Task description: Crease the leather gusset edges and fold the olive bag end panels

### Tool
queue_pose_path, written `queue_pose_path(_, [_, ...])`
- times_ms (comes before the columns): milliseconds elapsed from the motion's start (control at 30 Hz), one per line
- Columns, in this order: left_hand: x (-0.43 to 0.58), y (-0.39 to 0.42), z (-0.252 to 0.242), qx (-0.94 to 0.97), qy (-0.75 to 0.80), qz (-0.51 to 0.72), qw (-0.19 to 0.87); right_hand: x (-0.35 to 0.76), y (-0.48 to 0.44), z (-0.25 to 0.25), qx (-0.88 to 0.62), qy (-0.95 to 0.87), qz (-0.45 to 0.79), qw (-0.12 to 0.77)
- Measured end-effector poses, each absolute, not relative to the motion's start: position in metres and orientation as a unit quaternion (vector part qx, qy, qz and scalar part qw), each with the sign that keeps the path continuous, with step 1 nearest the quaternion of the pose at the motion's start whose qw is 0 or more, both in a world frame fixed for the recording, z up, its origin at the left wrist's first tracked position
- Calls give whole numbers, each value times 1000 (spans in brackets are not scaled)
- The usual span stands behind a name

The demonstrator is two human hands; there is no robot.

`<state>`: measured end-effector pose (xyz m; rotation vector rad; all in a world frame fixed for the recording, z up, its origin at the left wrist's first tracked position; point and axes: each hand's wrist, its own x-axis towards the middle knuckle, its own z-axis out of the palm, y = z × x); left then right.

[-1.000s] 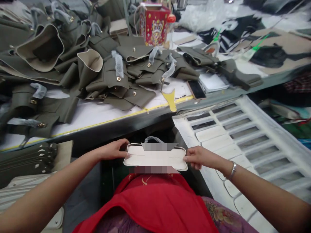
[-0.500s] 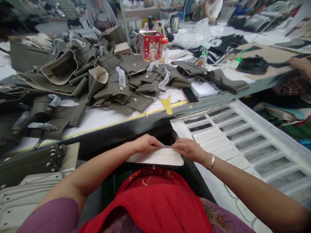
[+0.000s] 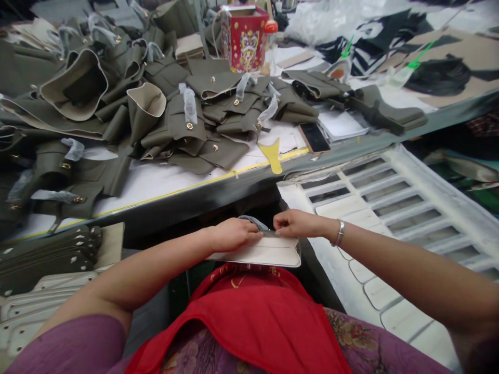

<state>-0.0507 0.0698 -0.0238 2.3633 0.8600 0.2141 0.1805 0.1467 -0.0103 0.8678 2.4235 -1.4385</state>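
Note:
A cream leather panel (image 3: 268,252) with a dark olive strip along its upper edge lies across my lap. My left hand (image 3: 236,235) holds it, fingers resting over the upper edge. Bent fingers of my right hand (image 3: 297,224) close on that edge near its right end; the fingertips are partly hidden. Behind the edge, between both hands, a plastic-wrapped strap (image 3: 253,222) arches up. The panel's left end is covered by my left forearm.
Olive leather bag pieces (image 3: 191,140) are heaped on the table. A phone (image 3: 314,137), a yellow card (image 3: 272,155) and a red box (image 3: 245,41) are there too. Cream panels lie on a white slatted rack (image 3: 390,176) at right. More stacked pieces (image 3: 50,254) stand at left.
My left hand now lies flatter over the panel's edge. My right fingers have curled in more. The olive strip and wrapped strap show more clearly, and my view has tilted down.

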Motion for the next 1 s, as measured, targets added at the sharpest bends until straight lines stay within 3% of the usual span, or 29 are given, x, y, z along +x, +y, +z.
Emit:
queue_pose_path(167, [-56,70,-28,907,311,59,277,165,161,-25,262,763,-567,170])
queue_pose_path(367, [-82,75,-29,899,282,67,328,137,168,-35,210,770,-572,191])
queue_pose_path(700, [-129,63,-22,895,297,42,329,68,165,-36,159,771,-579,211])
queue_pose_path(1000, [-162,37,-20,931,321,10,170,21,151,-36,137,822,-526,167])
